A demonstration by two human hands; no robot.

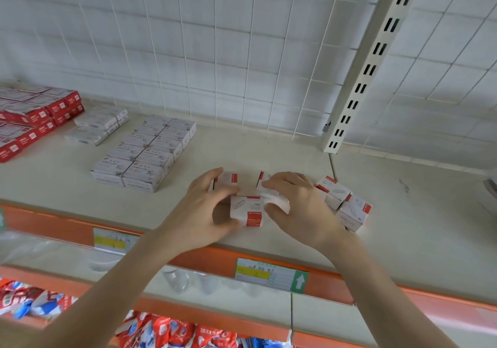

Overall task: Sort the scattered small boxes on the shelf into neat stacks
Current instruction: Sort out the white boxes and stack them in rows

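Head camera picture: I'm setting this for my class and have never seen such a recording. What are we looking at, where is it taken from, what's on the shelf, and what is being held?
There is no machine here. A person wears one wide-angle camera on the head, looking forward and down, so the two bare arms are their own. The left hand curls round a red-and-white box near the front of the shelf. The right hand seems to pinch a blurred box beside it. More loose boxes lie tilted to the right, and one lies behind the left hand. Further left stand neat grey boxes and red boxes. A wire grid backs the shelf, and packets show below.
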